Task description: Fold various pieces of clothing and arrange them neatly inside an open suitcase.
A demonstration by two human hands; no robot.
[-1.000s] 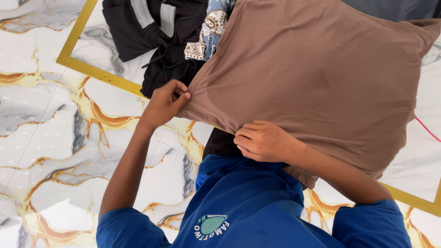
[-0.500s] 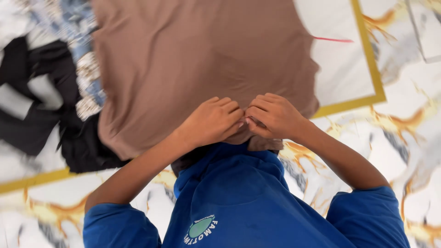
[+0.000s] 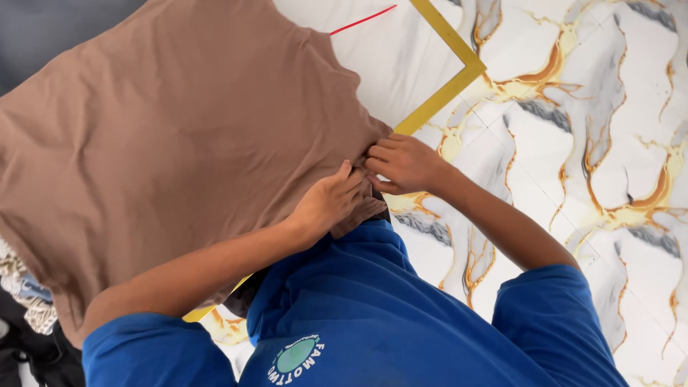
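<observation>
We hold a brown cloth (image 3: 172, 143) by one corner, both hands closed on it together at the edge nearest our chest. From that pinched corner the cloth spreads away and to our left, wide and lightly creased, hanging or lying over the floor; we cannot tell how much of it rests on the tiles. Our left hand (image 3: 330, 202) is bunched on the fabric just under the corner, fingers curled in and thumb pressed against the cloth. Our right hand (image 3: 403, 163) sits just beside it, touching it, fingers folded over the same edge so that the two grips meet.

Directly below the grip is the collar and front of our blue shirt (image 3: 373, 315), with a small round green patch (image 3: 295, 356) lower on the chest. To the right of the grip, beyond our right forearm, lies the white marble floor (image 3: 602, 129) veined in gold and grey. A gold strip (image 3: 444, 86) set in the floor runs up from just beside our right hand and turns a corner above it. Past that corner a thin red cord (image 3: 362, 20) lies on the pale floor. Far to the left and below the grip, under the cloth's lower edge, a patterned fabric (image 3: 21, 287) and some dark clothing (image 3: 29, 355) show.
</observation>
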